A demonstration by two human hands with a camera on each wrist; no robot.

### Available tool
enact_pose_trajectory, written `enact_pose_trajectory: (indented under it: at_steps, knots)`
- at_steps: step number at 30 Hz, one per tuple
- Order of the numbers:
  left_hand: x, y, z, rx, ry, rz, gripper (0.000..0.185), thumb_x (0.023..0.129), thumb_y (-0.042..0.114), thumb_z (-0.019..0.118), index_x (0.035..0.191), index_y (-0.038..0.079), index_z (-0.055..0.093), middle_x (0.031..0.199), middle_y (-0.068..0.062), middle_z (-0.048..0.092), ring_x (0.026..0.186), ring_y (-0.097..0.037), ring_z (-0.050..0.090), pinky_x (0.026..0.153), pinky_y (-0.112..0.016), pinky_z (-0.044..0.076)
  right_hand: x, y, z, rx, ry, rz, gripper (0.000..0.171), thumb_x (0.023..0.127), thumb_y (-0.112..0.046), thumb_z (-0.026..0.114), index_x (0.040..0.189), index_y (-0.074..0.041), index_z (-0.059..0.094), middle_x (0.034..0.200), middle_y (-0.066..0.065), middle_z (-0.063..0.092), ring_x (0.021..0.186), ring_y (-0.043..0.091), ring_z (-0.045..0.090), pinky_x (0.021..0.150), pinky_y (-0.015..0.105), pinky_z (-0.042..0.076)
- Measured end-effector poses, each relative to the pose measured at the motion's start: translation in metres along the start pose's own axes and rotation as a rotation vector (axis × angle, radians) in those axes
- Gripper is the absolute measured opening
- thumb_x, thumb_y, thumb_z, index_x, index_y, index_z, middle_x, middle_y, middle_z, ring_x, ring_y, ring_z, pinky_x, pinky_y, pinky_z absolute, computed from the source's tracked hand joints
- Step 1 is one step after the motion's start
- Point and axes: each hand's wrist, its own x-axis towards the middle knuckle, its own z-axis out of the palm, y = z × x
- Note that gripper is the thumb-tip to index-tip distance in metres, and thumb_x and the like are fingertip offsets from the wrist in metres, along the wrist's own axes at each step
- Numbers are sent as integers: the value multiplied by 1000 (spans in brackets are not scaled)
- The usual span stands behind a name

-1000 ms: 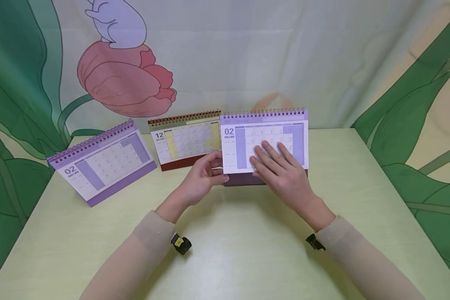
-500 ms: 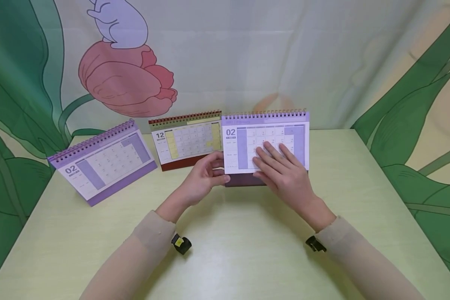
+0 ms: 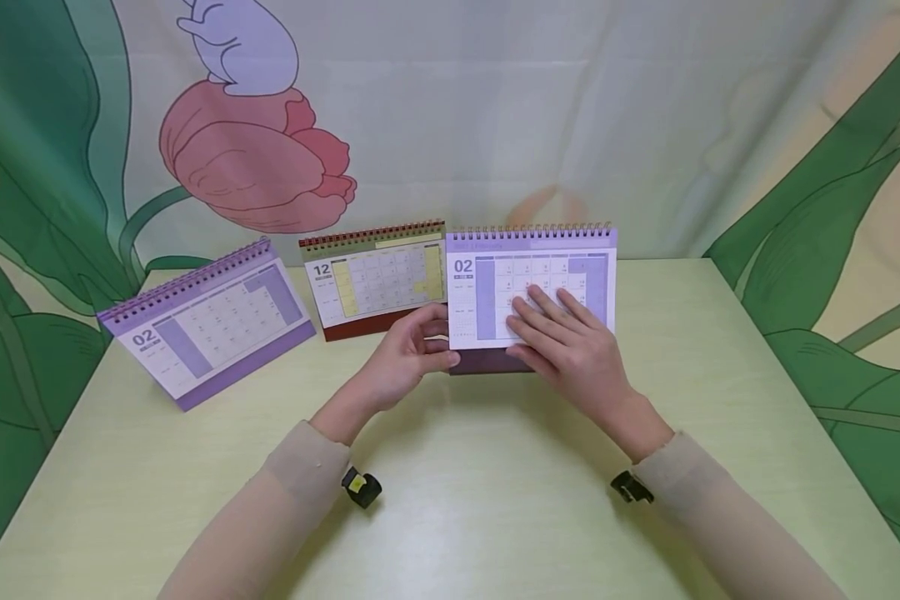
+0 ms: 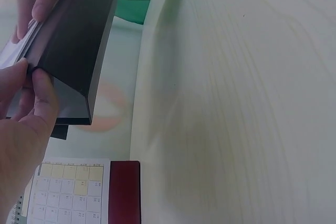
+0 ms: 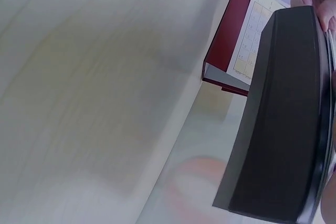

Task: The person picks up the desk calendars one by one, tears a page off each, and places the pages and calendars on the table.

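A desk calendar [image 3: 487, 292] with a lilac page marked 02 and a dark base [image 5: 283, 119] is held up off the table, its page facing the head camera. My left hand [image 3: 408, 350] pinches its lower left edge between thumb and fingers; in the left wrist view those fingers [image 4: 44, 98] grip the corner of the dark base. My right hand [image 3: 570, 342] lies flat across the page, fingers straight, covering part of the date grid. Spiral rings [image 3: 528, 231] run along the calendar's top.
A calendar [image 3: 382, 283] with a yellow-edged page 12 and dark red base stands just left of the held one. Farther left, a purple calendar [image 3: 217, 325] showing 02 stands angled. A printed curtain [image 3: 450, 125] hangs behind the pale wooden table [image 3: 480, 517].
The held calendar's top edge has dipped slightly in the head view. Both hands keep nearly the same places, and the two standing calendars stay put.
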Motion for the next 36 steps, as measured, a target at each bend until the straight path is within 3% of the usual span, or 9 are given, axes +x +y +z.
enact_pose_trajectory:
  at_steps: [28, 36]
  knots:
    - [-3, -1, -1, -4, -8, 0, 41, 93, -16, 61, 130, 0, 57, 128, -18, 63, 109, -32, 65, 90, -38, 57, 2, -2, -3, -17, 14, -53, 35, 92, -23, 75, 120, -2, 76, 126, 14, 69, 124, 33, 62, 107, 53, 44]
    - [-4, 0, -2, -14, -9, -7, 41, 92, -18, 60, 130, -1, 56, 127, -19, 62, 109, -34, 66, 88, -37, 58, 1, 0, -5, -16, 11, -71, 34, 101, -29, 66, 119, -3, 76, 125, 12, 70, 123, 32, 63, 106, 53, 46]
